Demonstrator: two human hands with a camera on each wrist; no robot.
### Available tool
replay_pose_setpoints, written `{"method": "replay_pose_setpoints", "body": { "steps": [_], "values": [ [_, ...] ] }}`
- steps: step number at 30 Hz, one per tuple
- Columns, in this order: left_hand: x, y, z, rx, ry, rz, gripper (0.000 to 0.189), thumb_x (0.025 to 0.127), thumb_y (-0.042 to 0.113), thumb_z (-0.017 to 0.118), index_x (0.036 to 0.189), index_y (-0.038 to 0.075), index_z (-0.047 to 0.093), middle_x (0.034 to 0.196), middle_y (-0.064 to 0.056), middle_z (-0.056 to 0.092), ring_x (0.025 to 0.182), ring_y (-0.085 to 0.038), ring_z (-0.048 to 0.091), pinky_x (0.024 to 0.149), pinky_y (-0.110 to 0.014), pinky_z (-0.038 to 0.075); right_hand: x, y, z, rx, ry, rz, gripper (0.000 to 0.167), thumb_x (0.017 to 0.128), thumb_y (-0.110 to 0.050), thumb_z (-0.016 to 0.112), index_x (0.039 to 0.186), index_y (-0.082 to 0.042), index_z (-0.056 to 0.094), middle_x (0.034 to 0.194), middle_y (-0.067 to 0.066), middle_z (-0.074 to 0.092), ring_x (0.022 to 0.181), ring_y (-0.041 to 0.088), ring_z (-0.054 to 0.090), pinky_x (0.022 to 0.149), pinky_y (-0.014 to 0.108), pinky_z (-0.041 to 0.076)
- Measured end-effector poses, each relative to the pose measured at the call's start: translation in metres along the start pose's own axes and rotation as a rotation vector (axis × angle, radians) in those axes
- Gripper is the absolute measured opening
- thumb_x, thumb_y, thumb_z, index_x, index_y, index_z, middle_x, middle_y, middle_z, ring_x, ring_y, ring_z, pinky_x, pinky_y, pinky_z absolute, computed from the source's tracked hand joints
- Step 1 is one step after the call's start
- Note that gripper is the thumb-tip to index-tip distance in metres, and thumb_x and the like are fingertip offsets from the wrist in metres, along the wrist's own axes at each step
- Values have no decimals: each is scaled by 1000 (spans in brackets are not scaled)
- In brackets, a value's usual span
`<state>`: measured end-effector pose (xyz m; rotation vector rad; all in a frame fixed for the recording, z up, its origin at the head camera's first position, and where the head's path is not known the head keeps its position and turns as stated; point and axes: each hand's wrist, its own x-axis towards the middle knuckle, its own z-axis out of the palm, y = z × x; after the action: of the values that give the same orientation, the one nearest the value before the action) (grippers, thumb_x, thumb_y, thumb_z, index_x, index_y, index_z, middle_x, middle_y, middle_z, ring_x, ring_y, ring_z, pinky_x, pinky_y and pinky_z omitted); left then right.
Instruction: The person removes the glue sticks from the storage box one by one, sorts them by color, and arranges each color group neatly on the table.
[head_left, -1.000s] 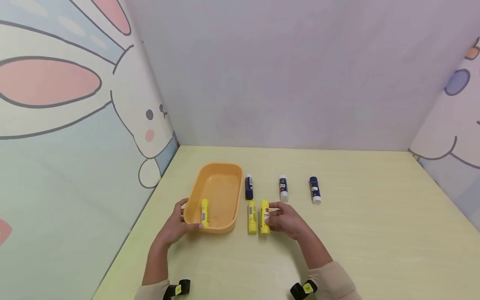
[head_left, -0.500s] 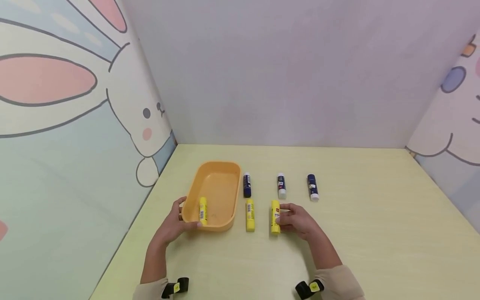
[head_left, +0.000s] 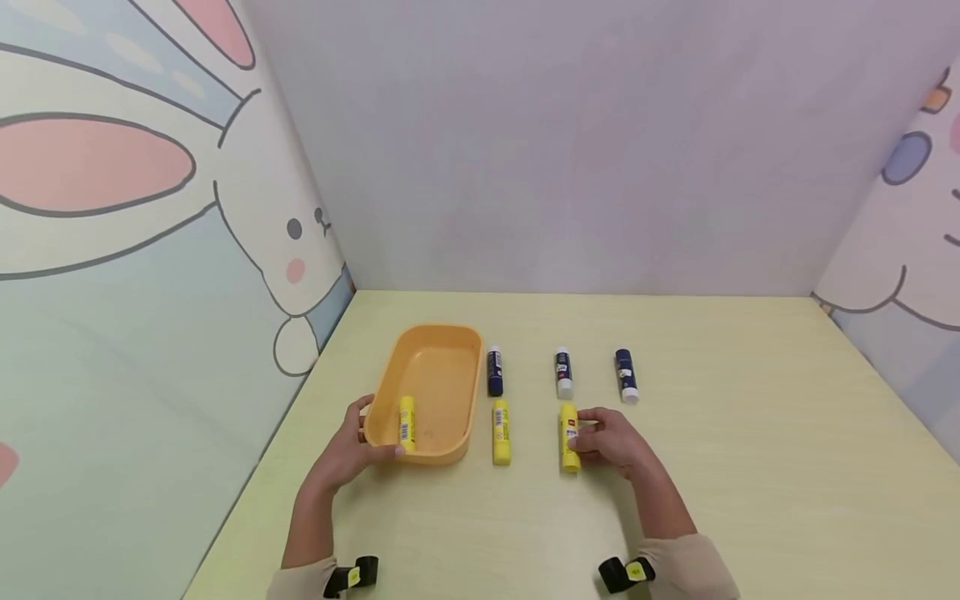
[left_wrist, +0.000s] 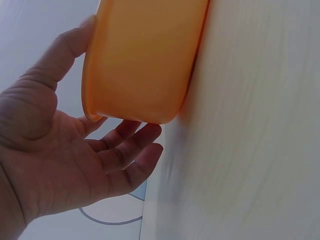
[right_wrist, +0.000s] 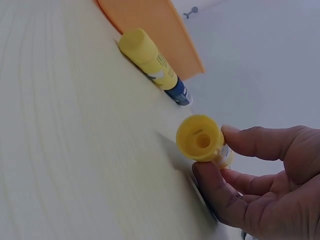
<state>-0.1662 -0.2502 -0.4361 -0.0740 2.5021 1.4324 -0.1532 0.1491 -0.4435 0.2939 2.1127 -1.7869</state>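
Note:
In the head view an orange plastic tray (head_left: 442, 392) lies on the table with one yellow glue stick (head_left: 407, 423) inside it. My left hand (head_left: 351, 446) grips the tray's near left corner, thumb at the rim and fingers against the outer wall, as the left wrist view shows on the tray side (left_wrist: 145, 60). My right hand (head_left: 611, 442) pinches another yellow glue stick (head_left: 569, 437) between thumb and fingers; its round hollow end (right_wrist: 200, 138) faces the right wrist camera. A third yellow glue stick (head_left: 501, 432) lies between the tray and my right hand.
Behind the yellow sticks lie three dark blue glue sticks with white ends: one blue stick (head_left: 495, 372) beside the tray, a middle one (head_left: 563, 372) and a right one (head_left: 626, 375). A wall (head_left: 570, 150) borders the table's (head_left: 750, 433) back edge.
My right hand has moved to the right with its yellow glue stick, away from the yellow one beside the tray. My left hand and the tray stay in place.

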Motion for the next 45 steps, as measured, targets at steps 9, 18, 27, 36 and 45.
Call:
{"method": "replay_pose_setpoints", "body": {
  "steps": [9, 18, 27, 36, 45],
  "values": [
    [0, -1, 0, -6, 2, -8, 102, 68, 30, 83, 144, 17, 16, 127, -18, 43, 105, -30, 49, 84, -47, 42, 0, -6, 8, -139, 61, 21, 50, 79, 3, 69, 121, 13, 45, 95, 19, 58, 71, 22, 60, 66, 35, 52],
    [1, 0, 0, -10, 5, 4, 102, 68, 31, 83, 144, 18, 16, 129, -18, 43, 106, -31, 49, 86, -47, 41, 0, -11, 8, -275, 113, 27, 46, 79, 0, 69, 119, 10, 47, 93, 19, 57, 67, 21, 59, 62, 33, 49],
    [-1, 0, 0, 5, 4, 1, 102, 68, 31, 83, 144, 17, 15, 127, -18, 43, 106, -31, 49, 85, -48, 41, -1, -11, 7, -287, 108, 32, 48, 79, -2, 69, 120, 10, 47, 92, 18, 57, 66, 21, 59, 62, 33, 49],
    [-1, 1, 0, -2, 0, -1, 102, 68, 32, 83, 144, 17, 16, 127, -18, 43, 106, -31, 48, 85, -48, 41, -4, -11, 1, -293, 150, 26, 52, 78, -6, 71, 121, 8, 47, 91, 17, 58, 67, 22, 59, 63, 35, 48],
    [-2, 0, 0, -12, -1, 8, 100, 70, 30, 81, 144, 17, 16, 127, -17, 43, 105, -31, 49, 85, -47, 41, -8, -22, 5, -279, 125, -21, 49, 83, -9, 68, 124, 7, 46, 93, 17, 56, 73, 25, 58, 67, 37, 50]
  ]
}}
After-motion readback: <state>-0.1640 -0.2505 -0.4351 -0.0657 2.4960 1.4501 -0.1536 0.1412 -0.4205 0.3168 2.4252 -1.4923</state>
